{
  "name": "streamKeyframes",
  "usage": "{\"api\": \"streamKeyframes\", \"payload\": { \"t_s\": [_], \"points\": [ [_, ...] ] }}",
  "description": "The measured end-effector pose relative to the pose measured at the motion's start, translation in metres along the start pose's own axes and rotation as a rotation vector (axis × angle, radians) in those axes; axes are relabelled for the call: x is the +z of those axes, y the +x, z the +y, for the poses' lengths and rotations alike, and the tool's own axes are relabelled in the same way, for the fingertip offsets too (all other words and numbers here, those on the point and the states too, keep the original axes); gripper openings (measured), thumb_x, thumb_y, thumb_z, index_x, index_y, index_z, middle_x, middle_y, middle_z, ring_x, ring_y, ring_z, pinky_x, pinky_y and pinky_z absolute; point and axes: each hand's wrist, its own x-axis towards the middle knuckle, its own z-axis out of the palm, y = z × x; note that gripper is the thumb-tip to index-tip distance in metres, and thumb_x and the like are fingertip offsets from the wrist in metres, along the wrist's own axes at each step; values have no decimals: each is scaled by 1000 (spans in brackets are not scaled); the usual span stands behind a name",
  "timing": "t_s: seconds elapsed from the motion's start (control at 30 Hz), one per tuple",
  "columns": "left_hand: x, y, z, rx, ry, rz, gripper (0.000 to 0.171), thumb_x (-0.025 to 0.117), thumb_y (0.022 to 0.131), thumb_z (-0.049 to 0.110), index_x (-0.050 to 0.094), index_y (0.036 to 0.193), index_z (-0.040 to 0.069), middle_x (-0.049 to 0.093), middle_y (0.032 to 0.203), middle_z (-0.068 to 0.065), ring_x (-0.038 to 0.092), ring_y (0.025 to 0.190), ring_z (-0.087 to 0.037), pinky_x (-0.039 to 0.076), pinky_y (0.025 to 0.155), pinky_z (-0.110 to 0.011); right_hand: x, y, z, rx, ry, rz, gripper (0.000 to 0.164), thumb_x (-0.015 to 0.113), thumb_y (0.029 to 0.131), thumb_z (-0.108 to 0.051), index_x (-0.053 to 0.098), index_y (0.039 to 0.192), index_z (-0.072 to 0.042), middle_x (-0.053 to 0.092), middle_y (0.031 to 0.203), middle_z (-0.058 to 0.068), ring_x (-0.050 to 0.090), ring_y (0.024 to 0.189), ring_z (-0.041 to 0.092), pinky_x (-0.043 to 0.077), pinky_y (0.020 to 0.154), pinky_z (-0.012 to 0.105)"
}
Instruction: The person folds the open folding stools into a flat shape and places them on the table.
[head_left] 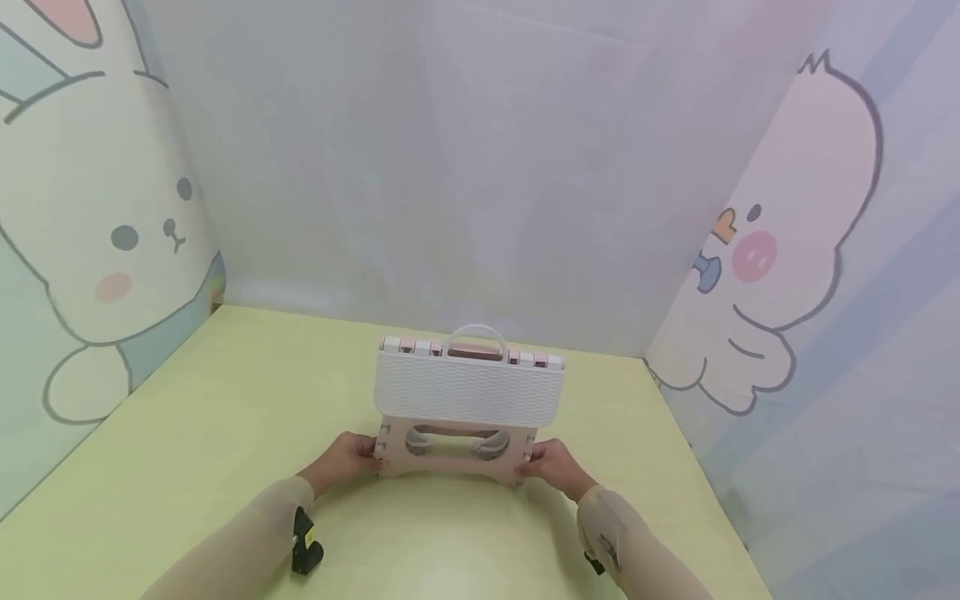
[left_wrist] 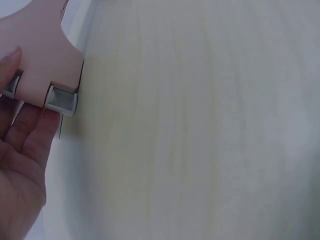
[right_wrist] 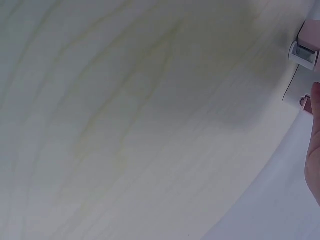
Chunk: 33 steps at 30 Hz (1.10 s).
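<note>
Head view: two hands, the left hand (head_left: 345, 461) and right hand (head_left: 558, 468), grasp one white-and-pink folding stool (head_left: 468, 390) by opposite sides, mid-bench (head_left: 247, 392); one printed rabbit (head_left: 127, 200) and one printed bird (head_left: 806, 192) flank it. Left wrist: one thumb lies on the pink panel (left_wrist: 47, 65), fingers at its edge. Right wrist: part of the right hand shows beside the stool.
</note>
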Motion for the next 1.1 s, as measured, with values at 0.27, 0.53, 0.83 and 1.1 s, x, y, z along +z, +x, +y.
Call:
{"api": "streamKeyframes", "payload": {
  "t_s": [0.27, 0.53, 0.83, 1.1],
  "points": [
    [1, -1, -1, 3, -11, 6, 24, 70, 84, 4, 67, 101, -12, 69, 97, -23, 63, 79, -19, 52, 68, -31, 1, -1, 0, 14, -24, 5, 17, 74, 76, -3, 72, 88, 8, 72, 82, 12, 58, 72, 9, 49, 68, 30],
    [2, -2, -3, -3, -21, -6, 25, 70, 84, 5, 66, 101, -13, 69, 97, -22, 61, 78, -18, 51, 67, -29, 3, -4, 1, -1, -25, -8, 18, 72, 76, 0, 70, 90, 10, 72, 85, 15, 59, 74, 9, 49, 69, 31],
    [0, -1, -1, 32, -12, 7, 28, 71, 83, 5, 65, 104, -14, 68, 100, -25, 66, 87, -27, 54, 72, -35, 1, -2, -2, -5, -14, -6, 19, 74, 75, -4, 72, 90, 7, 72, 83, 13, 62, 75, 11, 50, 70, 32],
    [0, 0, -2, 24, -22, 3, 29, 71, 83, 4, 65, 105, -14, 68, 100, -25, 67, 87, -27, 54, 72, -33, 1, -1, -1, 3, -8, -6, 18, 74, 76, -4, 72, 90, 8, 72, 84, 13, 61, 74, 10, 50, 70, 31]
  ]
}}
